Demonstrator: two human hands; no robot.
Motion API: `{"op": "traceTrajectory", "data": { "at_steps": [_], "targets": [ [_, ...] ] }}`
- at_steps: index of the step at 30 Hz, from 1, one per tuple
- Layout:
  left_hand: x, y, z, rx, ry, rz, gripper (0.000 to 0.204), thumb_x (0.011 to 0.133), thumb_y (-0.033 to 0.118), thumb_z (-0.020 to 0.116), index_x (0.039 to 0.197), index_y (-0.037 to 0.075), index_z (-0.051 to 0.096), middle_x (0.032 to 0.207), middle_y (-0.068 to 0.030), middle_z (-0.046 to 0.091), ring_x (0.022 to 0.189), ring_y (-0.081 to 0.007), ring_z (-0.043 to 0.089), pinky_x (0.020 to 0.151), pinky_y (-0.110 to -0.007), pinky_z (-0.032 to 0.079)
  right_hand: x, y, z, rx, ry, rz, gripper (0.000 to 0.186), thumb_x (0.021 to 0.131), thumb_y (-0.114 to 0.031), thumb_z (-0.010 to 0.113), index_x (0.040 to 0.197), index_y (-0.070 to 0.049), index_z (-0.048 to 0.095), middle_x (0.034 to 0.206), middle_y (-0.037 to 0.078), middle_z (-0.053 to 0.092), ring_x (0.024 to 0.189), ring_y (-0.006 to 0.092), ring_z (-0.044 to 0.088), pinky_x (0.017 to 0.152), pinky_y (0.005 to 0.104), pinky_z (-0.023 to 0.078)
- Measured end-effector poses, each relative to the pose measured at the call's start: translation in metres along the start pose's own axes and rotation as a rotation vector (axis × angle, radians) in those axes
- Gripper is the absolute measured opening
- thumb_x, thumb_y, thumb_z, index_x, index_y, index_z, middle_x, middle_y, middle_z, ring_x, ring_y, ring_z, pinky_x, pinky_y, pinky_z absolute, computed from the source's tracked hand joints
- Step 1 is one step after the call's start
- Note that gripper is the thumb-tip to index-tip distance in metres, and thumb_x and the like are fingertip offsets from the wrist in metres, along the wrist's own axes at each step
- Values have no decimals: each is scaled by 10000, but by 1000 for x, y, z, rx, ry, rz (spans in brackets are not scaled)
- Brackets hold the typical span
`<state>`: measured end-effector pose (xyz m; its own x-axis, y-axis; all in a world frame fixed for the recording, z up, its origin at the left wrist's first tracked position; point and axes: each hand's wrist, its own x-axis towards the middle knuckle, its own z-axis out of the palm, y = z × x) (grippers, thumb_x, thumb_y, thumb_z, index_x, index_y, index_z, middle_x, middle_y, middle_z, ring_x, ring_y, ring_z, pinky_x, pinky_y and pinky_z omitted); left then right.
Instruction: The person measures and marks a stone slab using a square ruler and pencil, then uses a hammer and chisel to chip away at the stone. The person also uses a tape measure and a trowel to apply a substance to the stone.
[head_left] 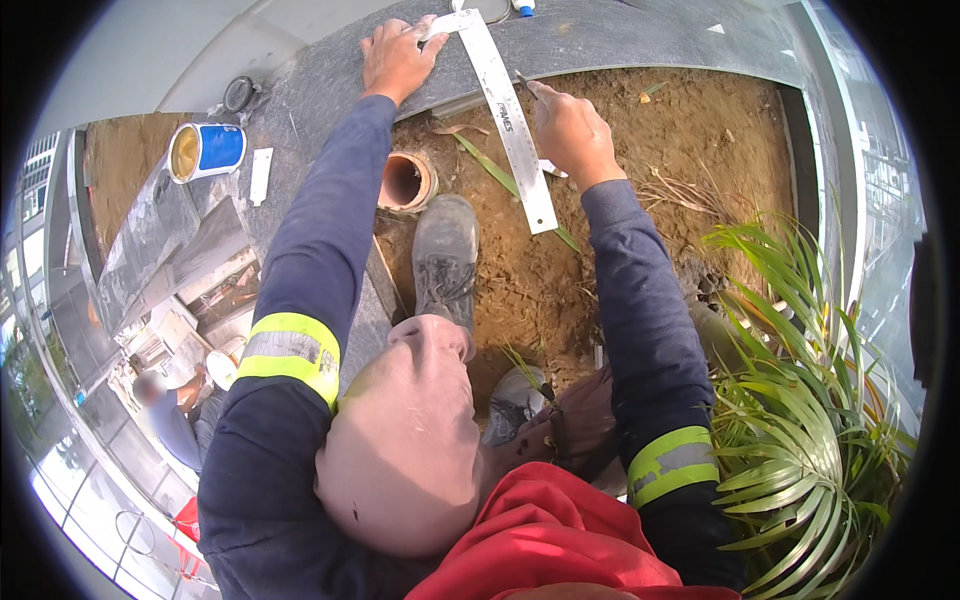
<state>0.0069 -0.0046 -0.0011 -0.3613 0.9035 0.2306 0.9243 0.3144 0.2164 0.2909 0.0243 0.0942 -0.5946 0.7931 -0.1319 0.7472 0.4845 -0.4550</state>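
Note:
A metal try square (pixel 505 120) lies across the front edge of a dark grey slab (pixel 640 45), its long blade reaching out over the soil. My left hand (pixel 398 58) is at the far end, thumb and fingers closed on the square's pale stock. To the right of the blade, my right hand (pixel 575 130) pinches a thin, dark-tipped tool (pixel 521 78). That tip is close to the blade's right edge, on the slab near its rim. Most of the tool is hidden in the fingers, so its kind is unclear.
An open clay-coloured pipe (pixel 405 183) rises from the soil beside my boot (pixel 445 250). Left lie an open blue-labelled can (pixel 208 152), a black ring (pixel 238 94) and a white strip (pixel 261 176). A leafy plant (pixel 800 450) stands right. Another person (pixel 180 415) is lower left.

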Motion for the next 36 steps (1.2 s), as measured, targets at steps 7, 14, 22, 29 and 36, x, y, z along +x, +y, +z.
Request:
{"op": "traceTrajectory", "data": {
  "at_steps": [7, 14, 22, 29, 36],
  "targets": [
    [3, 19, -17, -50, -19, -14, 500, 997, 509, 569, 1386, 206, 648, 1142, -125, 613, 1138, -316, 554, 981, -517, 405, 13, 3, -3, -69, -93, 14, 421, 980, -140, 476, 1330, -200, 704, 1074, 183, 748, 1044, 386, 707, 911, 495, 563],
    [4, 18, -22, -69, -15, -28, 483, 1001, 489, 544, 1343, 173, 672, 1126, -152, 619, 1147, -351, 552, 993, -562, 398, 71, 4, -7, -101, -141, -44, 309, 908, -131, 567, 1141, -56, 756, 1171, 244, 719, 1134, 403, 684, 988, 483, 539],
    [3, 17, -22, -62, -10, -40, 499, 1001, 504, 537, 1348, 172, 673, 1148, -151, 623, 1186, -353, 544, 1025, -556, 387, 65, -19, -33, -156, -324, 46, 363, 973, -143, 544, 1272, 0, 692, 1257, 312, 663, 1195, 440, 645, 1068, 467, 490],
    [3, 28, -33, -94, -39, -77, 481, 994, 492, 563, 1342, 183, 681, 1147, -145, 625, 1170, -352, 550, 1003, -544, 402, 69, -7, -17, -125, -188, 6, 315, 887, -89, 584, 1149, 6, 731, 1159, 288, 707, 1145, 435, 673, 1008, 499, 529],
    [-1, 20, -32, -111, -18, -74, 467, 984, 481, 582, 1318, 175, 693, 1113, -141, 627, 1128, -350, 563, 971, -520, 416, 51, 8, -3, -98, -199, -45, 334, 889, -72, 569, 1177, -25, 732, 1232, 269, 689, 1183, 419, 659, 1027, 509, 521]
  ]
}}
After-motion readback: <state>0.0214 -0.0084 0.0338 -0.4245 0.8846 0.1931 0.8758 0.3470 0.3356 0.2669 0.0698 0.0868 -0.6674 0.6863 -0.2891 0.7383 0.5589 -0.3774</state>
